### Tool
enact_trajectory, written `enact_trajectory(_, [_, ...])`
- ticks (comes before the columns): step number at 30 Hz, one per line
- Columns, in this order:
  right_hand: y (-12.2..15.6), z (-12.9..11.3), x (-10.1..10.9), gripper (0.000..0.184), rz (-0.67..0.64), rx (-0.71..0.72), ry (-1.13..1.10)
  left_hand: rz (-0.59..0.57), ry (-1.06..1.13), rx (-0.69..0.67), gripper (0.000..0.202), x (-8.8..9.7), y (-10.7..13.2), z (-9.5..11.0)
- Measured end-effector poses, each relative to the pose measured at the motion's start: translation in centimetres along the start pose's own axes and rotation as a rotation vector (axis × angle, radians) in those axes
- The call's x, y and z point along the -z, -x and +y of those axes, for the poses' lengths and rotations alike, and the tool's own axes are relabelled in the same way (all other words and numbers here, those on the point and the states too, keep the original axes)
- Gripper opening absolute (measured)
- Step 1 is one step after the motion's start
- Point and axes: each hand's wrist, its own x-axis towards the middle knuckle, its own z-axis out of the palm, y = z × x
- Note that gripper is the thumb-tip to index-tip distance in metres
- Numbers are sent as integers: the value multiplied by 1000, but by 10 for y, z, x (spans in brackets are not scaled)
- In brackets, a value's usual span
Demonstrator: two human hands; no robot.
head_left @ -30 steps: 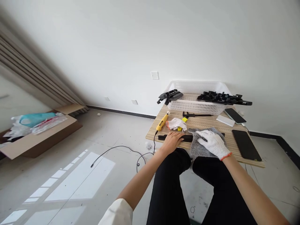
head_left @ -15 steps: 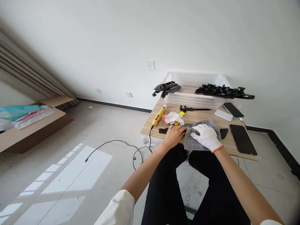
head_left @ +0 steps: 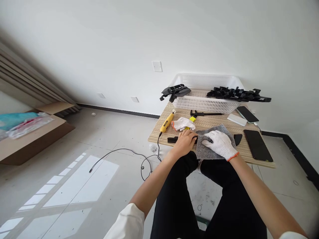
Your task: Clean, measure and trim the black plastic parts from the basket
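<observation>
As I watched from far off, black bar [head_left: 171, 139] had slid right, so more end poked past gray cloth [head_left: 207, 152]; rubbing seemed under way. Bare left hand [head_left: 185, 143] gripped bar on table [head_left: 210, 121]; gloved right hand [head_left: 220, 145] lay on cloth, couldn't tell if gripping. Bar looked long, dark, partly covered.

Hands, two: one bare left hand [head_left: 184, 142], one right hand [head_left: 219, 143] in a white knit glove. Under the right, one grey felt cloth [head_left: 204, 152]. Long black plastic strip [head_left: 172, 139]: two stretches show, middle covered. Beyond the left, one loose white knit orange-cuffed glove [head_left: 183, 123], one yellow pen-shaped power tool [head_left: 166, 123]. Right of the grip, two dark-screened rectangular phones [head_left: 258, 145]. Beyond both hands, one white plastic basket [head_left: 206, 104]; black parts inside overlap, uncountable.
</observation>
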Motion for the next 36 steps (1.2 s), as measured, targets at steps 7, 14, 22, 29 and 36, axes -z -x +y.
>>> enact_trajectory(7, [1, 1, -1, 40, -16, -6, -5, 26, -179, 121, 28, 27, -16, -19])
enact_trajectory(14, [2, -1, 0, 37, -1, -16, -27, -39, -231, 78, 36, 16, -34, -40])
enact_trajectory(22, [3, -5, 5, 35, -4, -29, -34, -18, -296, 144, 43, 8, -43, -44])
enact_trajectory(29, [3, -5, 4, 34, 0, -36, -38, -99, -227, 152, 46, -1, -64, -50])
enact_trajectory(36, [3, -6, 6, 34, -2, -44, -44, -276, -126, 182, 52, 2, -85, -49])
